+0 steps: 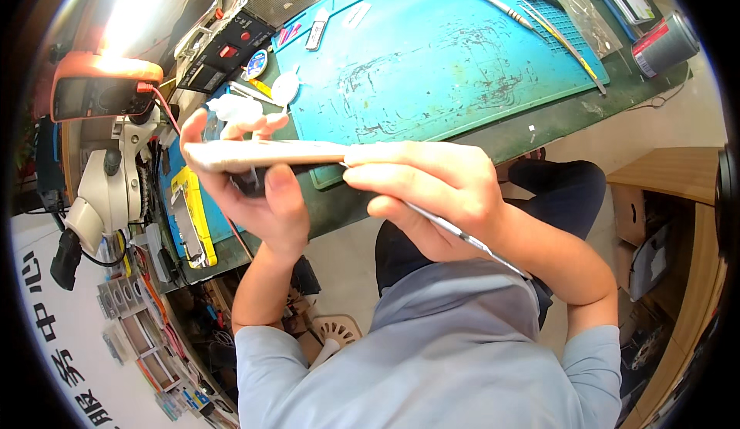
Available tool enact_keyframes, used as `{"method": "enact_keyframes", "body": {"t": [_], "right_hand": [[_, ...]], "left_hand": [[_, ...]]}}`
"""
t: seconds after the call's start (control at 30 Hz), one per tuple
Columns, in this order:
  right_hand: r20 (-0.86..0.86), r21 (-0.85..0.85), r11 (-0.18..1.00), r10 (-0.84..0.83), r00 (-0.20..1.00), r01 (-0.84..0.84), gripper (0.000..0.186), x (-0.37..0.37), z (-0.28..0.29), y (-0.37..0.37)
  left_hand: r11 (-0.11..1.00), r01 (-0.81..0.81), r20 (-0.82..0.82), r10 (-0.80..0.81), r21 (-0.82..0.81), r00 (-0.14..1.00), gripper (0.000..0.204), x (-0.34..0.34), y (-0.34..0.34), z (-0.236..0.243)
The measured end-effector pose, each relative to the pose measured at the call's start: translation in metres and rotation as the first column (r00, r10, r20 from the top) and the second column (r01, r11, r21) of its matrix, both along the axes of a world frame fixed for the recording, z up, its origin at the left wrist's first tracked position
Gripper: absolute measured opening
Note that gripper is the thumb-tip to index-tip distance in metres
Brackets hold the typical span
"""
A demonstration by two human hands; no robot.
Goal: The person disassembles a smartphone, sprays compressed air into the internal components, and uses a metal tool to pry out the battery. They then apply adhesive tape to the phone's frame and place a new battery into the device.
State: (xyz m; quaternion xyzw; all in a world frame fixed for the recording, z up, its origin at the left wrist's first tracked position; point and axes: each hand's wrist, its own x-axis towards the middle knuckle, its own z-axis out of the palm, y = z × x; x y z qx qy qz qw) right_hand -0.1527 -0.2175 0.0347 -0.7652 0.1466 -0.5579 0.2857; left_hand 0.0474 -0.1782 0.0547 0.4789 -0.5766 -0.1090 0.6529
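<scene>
Thin tool held close to a hand-held slab

A flat, pale-edged slab (285,151) is held nearly edge-on to the view by the left hand (266,213), above the near edge of the green bench (512,144). It is gripped with the thumb at the lower side and the fingers at the far side. A slender metal tool (462,235) is pinched in the right hand (455,186), whose fingertips are placed at the slab's right end. Whether the slab is touched by the tool's tip cannot be told.

If the tip were pushed too hard, it could be made to skid, and the slab could be scratched or the left thumb jabbed. Since the slab is held up by hand only, not laid on the blue mat (416,59), it could be tipped by a sideways push and dropped past the bench edge. The tool's rear end, seen against the grey shirt (462,336), could be caught in the cloth.
</scene>
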Motion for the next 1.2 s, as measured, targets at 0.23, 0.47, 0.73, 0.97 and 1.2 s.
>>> {"method": "enact_keyframes", "body": {"t": [0.23,0.47,0.73,0.97,1.2], "right_hand": [[-0.042,0.057,0.994,0.091,0.995,-0.089,0.019,-0.011,-0.005,-0.002],[0.028,0.028,0.998,0.051,0.998,-0.052,0.012,-0.013,-0.013,-0.005],[-0.006,0.081,0.988,0.129,0.992,-0.128,0.019,-0.022,-0.016,-0.005],[0.001,0.092,0.987,0.134,0.991,-0.133,0.02,-0.022,-0.018,-0.007],[-0.007,0.099,0.986,0.133,0.991,-0.132,0.02,-0.022,-0.019,-0.007]], "left_hand": [[0.996,0.076,0.081,-0.072,-0.044,0.994,0.091,0.002,0.002,-0.005],[0.992,0.117,0.231,-0.104,-0.04,0.967,0.084,0.002,0.004,-0.002],[0.988,0.148,0.295,-0.131,-0.035,0.947,0.088,0.006,0.006,-0.003],[0.983,0.185,0.222,-0.176,-0.018,0.959,0.089,0.008,0.007,-0.004],[0.986,0.169,0.294,-0.164,0.008,0.942,0.084,0.002,0.006,0.003]]}}
